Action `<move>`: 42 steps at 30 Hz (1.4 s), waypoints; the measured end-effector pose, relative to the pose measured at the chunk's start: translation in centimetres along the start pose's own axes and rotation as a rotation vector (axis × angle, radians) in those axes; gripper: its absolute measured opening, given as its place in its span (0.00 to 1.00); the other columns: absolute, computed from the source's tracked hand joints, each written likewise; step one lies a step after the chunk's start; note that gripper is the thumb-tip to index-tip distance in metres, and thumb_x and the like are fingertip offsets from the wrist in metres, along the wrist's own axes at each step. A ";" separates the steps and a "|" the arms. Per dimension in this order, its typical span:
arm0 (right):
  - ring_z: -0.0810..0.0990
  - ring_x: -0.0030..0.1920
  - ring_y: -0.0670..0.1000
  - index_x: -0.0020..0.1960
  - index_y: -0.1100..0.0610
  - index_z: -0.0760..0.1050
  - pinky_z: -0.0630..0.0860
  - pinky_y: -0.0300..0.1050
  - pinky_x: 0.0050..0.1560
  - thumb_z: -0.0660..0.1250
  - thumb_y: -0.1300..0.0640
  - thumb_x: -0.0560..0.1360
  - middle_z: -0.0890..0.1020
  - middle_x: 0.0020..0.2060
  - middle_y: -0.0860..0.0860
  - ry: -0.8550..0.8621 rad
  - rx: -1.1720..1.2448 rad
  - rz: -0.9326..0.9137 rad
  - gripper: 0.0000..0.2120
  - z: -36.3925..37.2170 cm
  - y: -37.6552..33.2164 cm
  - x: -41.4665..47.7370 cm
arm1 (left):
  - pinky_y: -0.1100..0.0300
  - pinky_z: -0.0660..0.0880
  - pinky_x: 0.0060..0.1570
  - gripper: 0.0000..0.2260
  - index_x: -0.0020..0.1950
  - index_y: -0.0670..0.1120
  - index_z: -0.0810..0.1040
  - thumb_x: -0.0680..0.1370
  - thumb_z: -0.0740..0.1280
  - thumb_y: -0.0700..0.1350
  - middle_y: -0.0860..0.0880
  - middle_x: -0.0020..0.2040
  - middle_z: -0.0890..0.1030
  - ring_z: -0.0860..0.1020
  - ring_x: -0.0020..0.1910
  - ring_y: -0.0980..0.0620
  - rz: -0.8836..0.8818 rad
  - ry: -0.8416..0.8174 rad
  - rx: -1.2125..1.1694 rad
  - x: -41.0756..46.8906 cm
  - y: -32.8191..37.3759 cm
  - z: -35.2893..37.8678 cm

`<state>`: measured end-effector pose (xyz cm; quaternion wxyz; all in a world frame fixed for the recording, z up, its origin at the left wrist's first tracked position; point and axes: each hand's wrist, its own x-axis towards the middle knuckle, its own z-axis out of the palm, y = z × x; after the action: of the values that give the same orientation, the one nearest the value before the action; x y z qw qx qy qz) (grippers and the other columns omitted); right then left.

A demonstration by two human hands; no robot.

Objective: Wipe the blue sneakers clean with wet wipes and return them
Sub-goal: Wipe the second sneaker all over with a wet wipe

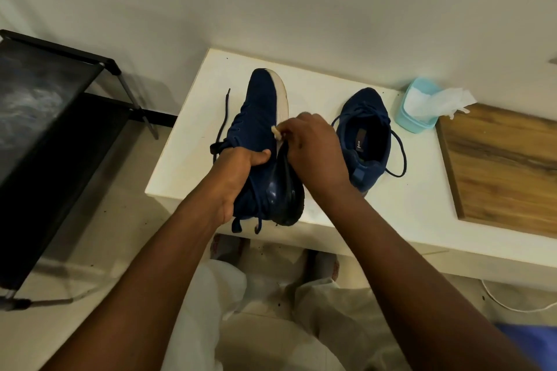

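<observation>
My left hand [238, 175] grips a blue sneaker [262, 117] around its collar, tilted on its side above the white table [391, 220], with its white sole edge facing right. Against the sneaker's side near the sole, my right hand [313, 150] pinches a small crumpled wet wipe [276, 132]. The second blue sneaker [366, 135] stands upright on the table to the right, laces loose. A light blue wet wipes tub [417, 111] sits further right with a white wipe sticking out of its top.
A wooden board [497, 166] lies on the table's right part. A black shoe rack [54, 129] stands on the floor at the left. The white wall runs behind the table. A white cable [512, 304] lies on the floor at the lower right.
</observation>
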<state>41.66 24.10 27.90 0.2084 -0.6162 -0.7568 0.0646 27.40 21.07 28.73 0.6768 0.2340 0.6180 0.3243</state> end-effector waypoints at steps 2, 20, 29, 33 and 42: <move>0.76 0.48 0.56 0.53 0.58 0.83 0.70 0.43 0.43 0.64 0.69 0.74 0.79 0.44 0.55 0.072 -0.020 -0.020 0.13 1.1 0.2 2.4 | 0.53 0.79 0.42 0.08 0.55 0.45 0.78 0.77 0.72 0.44 0.44 0.49 0.84 0.83 0.46 0.44 -0.010 -0.003 -0.024 0.0 0.1 -0.1; 0.81 0.51 0.55 0.58 0.57 0.83 0.78 0.47 0.55 0.65 0.65 0.78 0.82 0.51 0.56 -0.152 0.111 0.075 0.12 -1.7 -1.4 -0.7 | 0.45 0.78 0.58 0.21 0.70 0.42 0.74 0.78 0.72 0.46 0.42 0.56 0.82 0.81 0.53 0.42 0.027 0.014 0.029 0.5 0.2 -0.3; 0.83 0.57 0.57 0.64 0.59 0.77 0.81 0.51 0.57 0.64 0.66 0.79 0.83 0.57 0.57 -0.234 1.627 0.761 0.14 -5.0 -0.7 -3.7 | 0.53 0.77 0.42 0.07 0.54 0.47 0.76 0.79 0.70 0.45 0.45 0.50 0.83 0.82 0.48 0.44 -0.013 -0.036 0.014 0.5 0.4 -0.5; 0.83 0.56 0.56 0.65 0.58 0.77 0.81 0.51 0.57 0.61 0.66 0.79 0.83 0.56 0.57 -0.308 1.785 0.755 0.16 -4.9 -0.4 -3.6 | 0.51 0.77 0.45 0.12 0.59 0.46 0.74 0.78 0.71 0.46 0.44 0.52 0.83 0.81 0.50 0.43 -0.010 -0.020 0.046 0.7 0.3 -0.5; 0.81 0.57 0.59 0.65 0.61 0.77 0.79 0.54 0.59 0.66 0.53 0.78 0.81 0.56 0.59 -0.306 1.793 0.727 0.18 -5.4 -0.3 -3.7 | 0.45 0.78 0.58 0.20 0.66 0.44 0.74 0.76 0.72 0.48 0.44 0.55 0.82 0.81 0.53 0.42 0.004 0.011 0.066 1.2 0.2 -0.4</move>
<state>44.07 19.66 32.05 0.4663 -0.4099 -0.2101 0.7552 26.99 22.00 28.02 0.6645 0.2558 0.6318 0.3063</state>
